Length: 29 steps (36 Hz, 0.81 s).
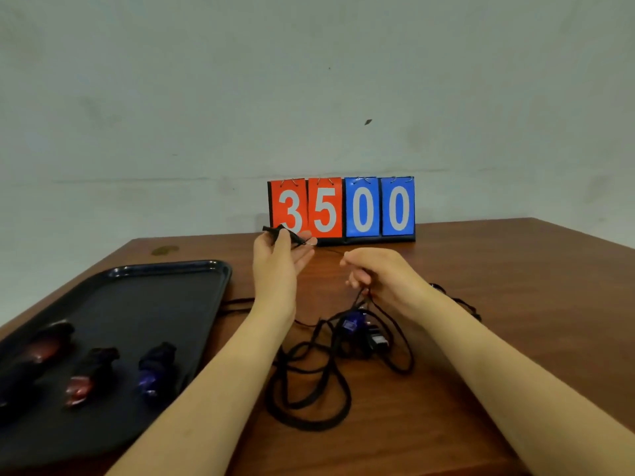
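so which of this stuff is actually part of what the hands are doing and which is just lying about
In the job: left hand pinching a cord end; right hand pinching the tangled cords, blue piece among them; probably the tray of wrapped bundles.
Lying about: flip scoreboard reading 3500.

One tray (154, 304), three wrapped bundles (156, 369), one scoreboard (343, 239), one tangle of black cord (309, 389).
Two bundles show red, one blue. The scoreboard carries four number cards: two red cards (305, 207), two blue cards (379, 207). There is one surface (498, 338) and two hands: left hand (278, 259), right hand (378, 273).
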Available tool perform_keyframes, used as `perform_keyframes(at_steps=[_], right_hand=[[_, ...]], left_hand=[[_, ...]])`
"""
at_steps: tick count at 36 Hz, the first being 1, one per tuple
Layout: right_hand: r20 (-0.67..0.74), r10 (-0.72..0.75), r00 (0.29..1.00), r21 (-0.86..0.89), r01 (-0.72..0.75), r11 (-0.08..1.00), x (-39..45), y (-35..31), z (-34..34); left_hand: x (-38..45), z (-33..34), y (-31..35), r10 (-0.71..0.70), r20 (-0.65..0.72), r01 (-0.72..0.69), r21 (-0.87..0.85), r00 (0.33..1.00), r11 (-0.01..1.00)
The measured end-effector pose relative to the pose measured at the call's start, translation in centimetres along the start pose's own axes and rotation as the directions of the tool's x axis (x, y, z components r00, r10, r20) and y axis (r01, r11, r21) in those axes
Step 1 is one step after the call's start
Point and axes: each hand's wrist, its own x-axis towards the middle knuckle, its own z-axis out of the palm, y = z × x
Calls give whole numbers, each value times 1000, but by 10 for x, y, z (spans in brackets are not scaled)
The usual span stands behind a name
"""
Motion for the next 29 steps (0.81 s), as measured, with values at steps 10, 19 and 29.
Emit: perform_keyframes(at_steps=[10, 19, 29], right_hand=[[-158, 74, 985, -62, -84, 994, -6, -10, -7], [-198, 131, 972, 871, 113, 478, -9, -20, -41], [-299, 74, 951, 830, 221, 513, -4, -14, -57]], left_hand=[[5, -20, 24, -16, -174, -33, -274, 985, 961], [6, -26, 24, 51, -199, -69, -84, 979, 994], [3, -31, 1, 277, -64, -201, 536, 959, 820]])
